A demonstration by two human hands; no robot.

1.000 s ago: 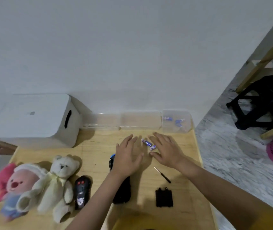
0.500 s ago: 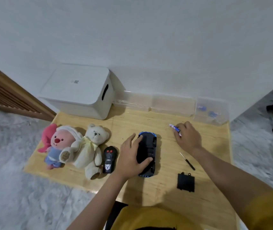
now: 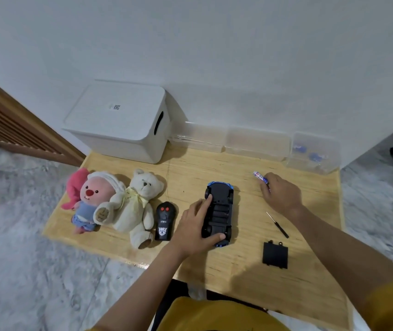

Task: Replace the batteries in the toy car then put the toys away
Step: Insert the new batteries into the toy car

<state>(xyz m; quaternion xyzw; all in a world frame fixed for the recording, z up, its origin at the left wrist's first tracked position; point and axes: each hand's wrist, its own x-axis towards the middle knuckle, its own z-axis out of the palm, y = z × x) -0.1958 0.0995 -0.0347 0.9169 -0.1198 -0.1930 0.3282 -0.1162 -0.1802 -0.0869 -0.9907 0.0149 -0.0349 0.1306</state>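
- We judge the task to be partway through its first stage. The toy car [image 3: 219, 212] lies upside down near the middle of the table [image 3: 310, 278], and its battery cover [image 3: 275, 255] lies apart from it, toward the front right of the table.
- The screwdriver [image 3: 277, 224] lies on the table between the car and the right edge, touching neither.
- We note that the battery bay in the car's underside looks open. Whether it holds any cells is too dark to tell.
- Our left hand [image 3: 194, 226] steadies the car: the fingers run along its left side, the forefinger reaches up by a wheel, and the thumb hooks round the near end.
- Our right hand [image 3: 281, 193] sits toward the back right of the table, fingers curled round a battery [image 3: 261, 177] whose white and blue end sticks out past the knuckles. How many it holds we cannot tell.
- More blue batteries [image 3: 315, 156] show inside the clear box [image 3: 316, 152] at the back right corner.
- Still to do, in our judgement: fit the batteries, refit the cover and screw it down.
- Then stow the toys. The pink plush [image 3: 90, 201], the white bear [image 3: 138, 206] and the remote [image 3: 164, 220] lie in a row along the left half of the table. The closed white bin [image 3: 119, 120] stands at the back left corner.
- The car is black underneath with blue bodywork showing at both ends.
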